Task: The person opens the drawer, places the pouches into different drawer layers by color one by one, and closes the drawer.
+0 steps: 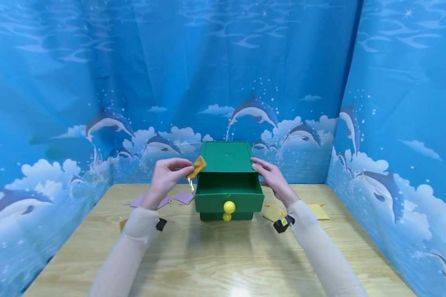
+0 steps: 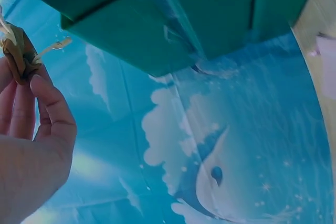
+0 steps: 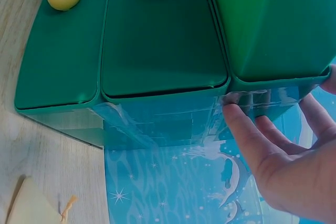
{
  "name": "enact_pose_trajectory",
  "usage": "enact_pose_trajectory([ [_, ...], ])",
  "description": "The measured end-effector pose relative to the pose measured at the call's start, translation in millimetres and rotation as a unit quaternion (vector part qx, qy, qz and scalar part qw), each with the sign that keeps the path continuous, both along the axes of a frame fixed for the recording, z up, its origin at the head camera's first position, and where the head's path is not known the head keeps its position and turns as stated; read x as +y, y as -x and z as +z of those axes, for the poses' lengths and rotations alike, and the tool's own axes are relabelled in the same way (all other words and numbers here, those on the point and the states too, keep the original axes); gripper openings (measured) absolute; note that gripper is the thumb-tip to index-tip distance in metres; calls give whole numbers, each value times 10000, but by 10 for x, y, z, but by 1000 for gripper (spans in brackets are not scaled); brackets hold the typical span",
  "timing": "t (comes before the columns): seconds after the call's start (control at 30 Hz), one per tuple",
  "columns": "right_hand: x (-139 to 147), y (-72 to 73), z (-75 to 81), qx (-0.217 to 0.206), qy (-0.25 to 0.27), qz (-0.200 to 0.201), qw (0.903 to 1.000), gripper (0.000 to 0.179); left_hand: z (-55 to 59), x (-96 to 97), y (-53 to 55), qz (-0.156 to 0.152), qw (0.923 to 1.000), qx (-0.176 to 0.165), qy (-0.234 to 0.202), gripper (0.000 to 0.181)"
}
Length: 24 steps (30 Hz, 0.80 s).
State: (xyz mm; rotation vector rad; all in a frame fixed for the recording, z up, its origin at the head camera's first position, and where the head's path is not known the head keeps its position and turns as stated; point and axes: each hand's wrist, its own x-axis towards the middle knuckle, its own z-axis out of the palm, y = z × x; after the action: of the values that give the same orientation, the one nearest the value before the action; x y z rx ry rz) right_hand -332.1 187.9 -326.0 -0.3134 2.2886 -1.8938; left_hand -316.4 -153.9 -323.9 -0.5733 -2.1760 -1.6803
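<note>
Ochre pouch (image 1: 197,166) slants up rightward, left hand (image 1: 166,176) pinching it, right hand (image 1: 276,178) loosely spread

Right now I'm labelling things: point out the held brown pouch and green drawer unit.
Held brown pouch (image 1: 198,165): head view, on its fabric.
Green drawer unit (image 1: 226,156): head view, on its top panel.
</note>
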Motion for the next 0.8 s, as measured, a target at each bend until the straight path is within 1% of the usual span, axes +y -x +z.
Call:
enact_pose_trajectory([
  [0.1,-3,-2,8,8,-26,3,10000,51,45,85,-12,-143,9999,-42,-10,26],
  [0.23,-8,-4,15,-18,-25,4,10000,51,97,205,-38,-255,9995,-114,141,22],
  [0.37,-12,-5,18,-39,-12,-7,10000,51,136,310,-46,-305,9991,-76,300,20],
  [0.53,-10,0,21,-14,-15,-30,10000,52,170,406,-25,-421,9980,-40,469,17],
  [0.63,-9,2,17,-37,-9,-25,10000,51,195,455,-4,-539,9965,-47,631,17],
  [0.8,-6,1,8,-29,-11,-9,10000,52,266,530,8,-730,9914,-56,1081,15],
])
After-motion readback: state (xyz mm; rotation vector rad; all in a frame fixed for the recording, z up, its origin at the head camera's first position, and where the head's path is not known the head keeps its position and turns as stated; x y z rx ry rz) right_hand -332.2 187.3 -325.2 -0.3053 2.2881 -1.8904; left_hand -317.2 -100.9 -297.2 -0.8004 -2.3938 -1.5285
